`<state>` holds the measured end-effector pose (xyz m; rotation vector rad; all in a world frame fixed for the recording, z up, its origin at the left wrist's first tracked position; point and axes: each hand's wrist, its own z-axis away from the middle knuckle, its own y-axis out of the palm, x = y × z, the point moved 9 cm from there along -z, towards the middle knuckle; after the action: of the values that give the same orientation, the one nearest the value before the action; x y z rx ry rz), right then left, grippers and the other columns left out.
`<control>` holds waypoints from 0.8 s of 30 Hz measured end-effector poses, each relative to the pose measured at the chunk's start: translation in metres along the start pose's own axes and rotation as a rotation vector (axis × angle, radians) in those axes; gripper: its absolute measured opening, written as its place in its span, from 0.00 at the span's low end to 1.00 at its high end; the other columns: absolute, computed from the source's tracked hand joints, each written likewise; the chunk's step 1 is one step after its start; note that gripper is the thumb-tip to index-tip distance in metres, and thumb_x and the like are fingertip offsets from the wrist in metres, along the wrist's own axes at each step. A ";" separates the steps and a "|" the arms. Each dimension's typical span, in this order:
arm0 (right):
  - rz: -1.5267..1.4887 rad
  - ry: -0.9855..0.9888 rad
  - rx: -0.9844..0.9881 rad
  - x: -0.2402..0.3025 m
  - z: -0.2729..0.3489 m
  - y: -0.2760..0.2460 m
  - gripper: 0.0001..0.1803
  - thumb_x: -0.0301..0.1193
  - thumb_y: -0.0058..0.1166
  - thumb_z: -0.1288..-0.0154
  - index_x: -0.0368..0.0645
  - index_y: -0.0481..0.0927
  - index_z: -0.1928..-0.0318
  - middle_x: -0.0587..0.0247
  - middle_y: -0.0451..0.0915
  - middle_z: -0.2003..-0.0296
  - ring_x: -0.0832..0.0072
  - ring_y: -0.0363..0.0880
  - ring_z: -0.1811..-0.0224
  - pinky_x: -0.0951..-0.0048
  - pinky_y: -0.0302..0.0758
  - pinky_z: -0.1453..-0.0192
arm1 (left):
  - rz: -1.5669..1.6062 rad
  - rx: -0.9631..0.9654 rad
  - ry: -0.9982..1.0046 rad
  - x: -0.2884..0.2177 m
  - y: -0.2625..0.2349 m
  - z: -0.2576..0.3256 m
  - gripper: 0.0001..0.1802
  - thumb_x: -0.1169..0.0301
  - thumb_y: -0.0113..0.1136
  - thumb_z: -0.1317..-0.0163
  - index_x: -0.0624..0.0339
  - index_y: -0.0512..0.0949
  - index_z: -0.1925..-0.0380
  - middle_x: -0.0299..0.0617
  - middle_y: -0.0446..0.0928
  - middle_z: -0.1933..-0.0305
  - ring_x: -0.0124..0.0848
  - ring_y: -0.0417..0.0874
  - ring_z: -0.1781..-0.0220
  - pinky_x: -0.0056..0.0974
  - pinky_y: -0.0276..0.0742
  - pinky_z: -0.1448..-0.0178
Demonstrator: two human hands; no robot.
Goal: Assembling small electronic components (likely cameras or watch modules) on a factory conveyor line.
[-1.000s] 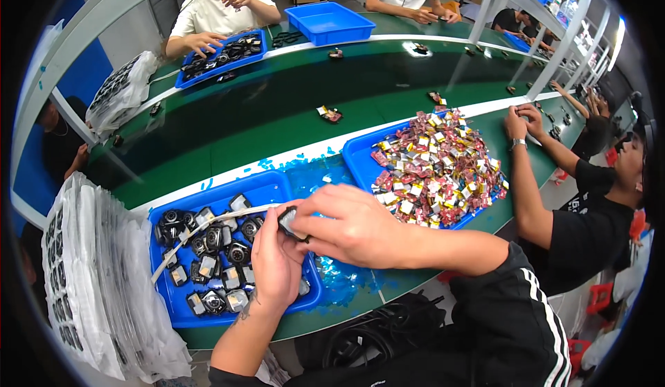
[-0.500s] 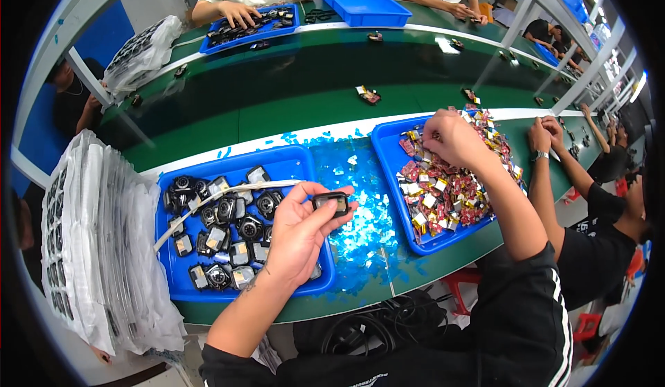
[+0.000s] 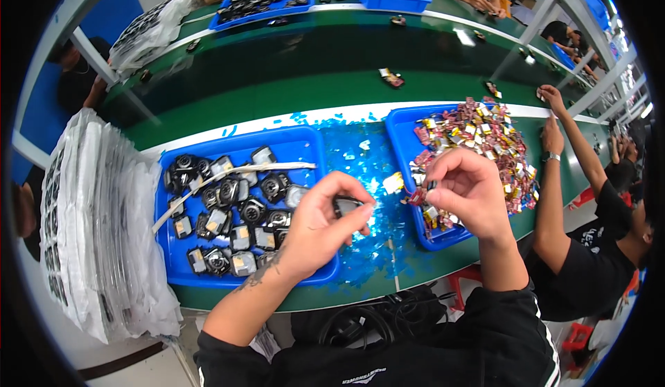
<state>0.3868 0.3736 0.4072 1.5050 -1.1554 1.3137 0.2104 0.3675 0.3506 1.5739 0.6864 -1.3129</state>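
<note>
Left hand point(image 3: 322, 231), centre frame: fingers curled, pinching a small dark round component point(image 3: 346, 205) between thumb and fingertips, over the right rim of the left blue tray point(image 3: 173, 262). Right hand point(image 3: 465, 192), right of centre: fingers bunched, pinching a small red-and-gold part point(image 3: 418, 196) at the fingertips, above the left edge of the right blue tray point(image 3: 405, 120). The two hands are near, not touching.

At far left, a stack of clear bags point(image 3: 97, 221) stands beside the bench. The left blue tray holds loose dark components with a pale strip point(image 3: 228, 179) lying across them. Between the trays, blue film scraps point(image 3: 360, 151) litter the green bench point(image 3: 277, 89). The right blue tray is heaped with small multicoloured parts point(image 3: 478, 138). At right, another person's arm point(image 3: 554, 179) reaches across the bench.

Judgement: the small part is best brought to the component with both held steady, close together, over the bench so a dropped piece stays recoverable.

Pose: both forearms enter from the lower edge, wrists bent inward, palms half facing
</note>
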 end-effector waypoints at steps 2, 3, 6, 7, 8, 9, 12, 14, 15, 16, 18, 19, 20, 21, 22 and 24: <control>-0.006 0.011 0.053 -0.006 0.002 0.017 0.14 0.17 0.66 0.45 0.36 0.77 0.59 0.67 0.79 0.66 0.87 0.76 0.68 0.86 0.72 0.64 | -0.120 0.019 0.041 -0.006 0.008 0.001 0.10 0.72 0.61 0.36 0.62 0.80 0.55 0.37 0.78 0.64 0.20 0.78 0.68 0.27 0.74 0.66; -0.030 0.016 0.045 -0.004 0.002 0.026 0.13 0.17 0.67 0.46 0.37 0.78 0.60 0.69 0.78 0.67 0.89 0.75 0.69 0.87 0.70 0.67 | -0.307 0.016 0.104 -0.013 0.010 0.003 0.12 0.73 0.62 0.37 0.60 0.81 0.53 0.38 0.78 0.65 0.23 0.79 0.67 0.29 0.74 0.65; 0.040 -0.009 0.078 -0.008 0.004 0.037 0.12 0.18 0.67 0.45 0.37 0.79 0.61 0.70 0.78 0.68 0.90 0.74 0.70 0.87 0.69 0.67 | -0.446 0.155 0.283 -0.020 0.026 0.009 0.11 0.78 0.68 0.45 0.64 0.84 0.60 0.38 0.77 0.68 0.24 0.76 0.65 0.30 0.71 0.62; 0.042 0.020 0.100 -0.010 0.005 0.042 0.11 0.18 0.67 0.45 0.37 0.79 0.61 0.70 0.79 0.68 0.91 0.74 0.70 0.87 0.69 0.67 | -0.408 0.143 0.296 -0.021 0.028 0.012 0.09 0.78 0.68 0.45 0.64 0.84 0.62 0.38 0.78 0.69 0.24 0.76 0.66 0.29 0.71 0.62; 0.044 0.048 0.122 -0.012 0.004 0.047 0.11 0.19 0.67 0.44 0.37 0.80 0.61 0.70 0.79 0.67 0.91 0.73 0.70 0.87 0.69 0.68 | -0.418 0.103 0.293 -0.020 0.026 0.012 0.09 0.78 0.69 0.45 0.65 0.84 0.63 0.38 0.78 0.69 0.24 0.76 0.67 0.29 0.71 0.63; 0.041 0.048 0.122 -0.015 0.004 0.048 0.11 0.19 0.67 0.44 0.37 0.80 0.61 0.70 0.79 0.67 0.91 0.73 0.70 0.87 0.69 0.68 | -0.423 0.064 0.287 -0.018 0.023 0.012 0.08 0.79 0.69 0.45 0.65 0.84 0.64 0.38 0.78 0.69 0.24 0.76 0.67 0.29 0.71 0.63; -0.043 0.046 0.089 -0.020 0.005 0.045 0.08 0.20 0.63 0.40 0.34 0.80 0.60 0.65 0.82 0.65 0.89 0.76 0.69 0.86 0.72 0.66 | -0.367 0.040 0.241 -0.010 0.017 0.010 0.07 0.76 0.68 0.44 0.63 0.84 0.64 0.38 0.78 0.69 0.26 0.78 0.67 0.31 0.73 0.64; -0.073 0.070 0.076 -0.022 0.007 0.047 0.07 0.20 0.62 0.39 0.34 0.80 0.60 0.64 0.82 0.65 0.87 0.78 0.68 0.85 0.74 0.64 | -0.327 0.064 0.253 -0.011 0.018 0.010 0.07 0.78 0.68 0.44 0.65 0.83 0.64 0.38 0.78 0.69 0.24 0.77 0.68 0.30 0.72 0.64; -0.107 0.091 0.068 -0.024 0.009 0.047 0.06 0.20 0.61 0.37 0.34 0.79 0.61 0.63 0.82 0.66 0.86 0.79 0.66 0.84 0.76 0.63 | -0.292 0.082 0.266 -0.012 0.020 0.011 0.07 0.80 0.67 0.44 0.66 0.83 0.65 0.38 0.78 0.69 0.22 0.76 0.69 0.28 0.71 0.64; -0.105 0.093 0.068 -0.024 0.009 0.047 0.06 0.20 0.61 0.37 0.34 0.79 0.61 0.63 0.82 0.66 0.86 0.79 0.66 0.84 0.76 0.63 | -0.290 0.081 0.266 -0.014 0.021 0.012 0.07 0.80 0.67 0.44 0.66 0.83 0.65 0.38 0.78 0.69 0.22 0.76 0.69 0.28 0.71 0.64; -0.088 0.066 0.085 -0.021 0.008 0.047 0.05 0.21 0.60 0.36 0.33 0.79 0.62 0.63 0.81 0.65 0.83 0.81 0.65 0.83 0.78 0.60 | -0.232 0.104 0.186 -0.010 0.023 0.013 0.06 0.81 0.67 0.43 0.66 0.83 0.64 0.38 0.78 0.69 0.22 0.76 0.69 0.28 0.71 0.65; -0.088 0.069 0.087 -0.021 0.007 0.046 0.05 0.21 0.60 0.36 0.33 0.79 0.62 0.63 0.81 0.65 0.83 0.81 0.65 0.83 0.78 0.60 | -0.231 0.102 0.185 -0.007 0.022 0.013 0.06 0.81 0.67 0.43 0.66 0.83 0.64 0.38 0.78 0.69 0.22 0.76 0.69 0.28 0.71 0.65; -0.098 0.070 0.109 -0.022 0.007 0.048 0.04 0.21 0.60 0.36 0.33 0.79 0.62 0.63 0.81 0.66 0.83 0.81 0.65 0.82 0.78 0.61 | -0.232 0.103 0.223 -0.007 0.021 0.012 0.06 0.81 0.67 0.43 0.66 0.83 0.65 0.38 0.78 0.69 0.21 0.76 0.70 0.28 0.71 0.66; -0.110 0.071 0.125 -0.023 0.007 0.050 0.04 0.21 0.60 0.36 0.33 0.79 0.63 0.63 0.81 0.66 0.83 0.81 0.66 0.82 0.78 0.61 | -0.235 0.107 0.258 -0.007 0.020 0.012 0.06 0.81 0.67 0.44 0.66 0.83 0.65 0.37 0.78 0.69 0.21 0.76 0.71 0.27 0.70 0.67; -0.115 0.073 0.122 -0.022 0.006 0.049 0.04 0.21 0.60 0.36 0.33 0.79 0.63 0.63 0.81 0.66 0.83 0.81 0.66 0.82 0.78 0.61 | -0.237 0.109 0.252 -0.007 0.021 0.011 0.06 0.81 0.67 0.44 0.66 0.83 0.65 0.37 0.78 0.69 0.21 0.76 0.71 0.27 0.70 0.67; -0.144 0.145 0.193 -0.024 0.005 0.052 0.04 0.21 0.60 0.36 0.34 0.78 0.64 0.64 0.81 0.67 0.84 0.80 0.66 0.82 0.78 0.61 | -0.143 0.106 0.077 0.004 0.020 0.010 0.05 0.75 0.69 0.44 0.63 0.83 0.68 0.33 0.76 0.72 0.18 0.74 0.72 0.27 0.68 0.68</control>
<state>0.3366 0.3586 0.3827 1.5699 -0.8327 1.4409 0.2251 0.3498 0.3527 1.6932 0.8014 -1.4190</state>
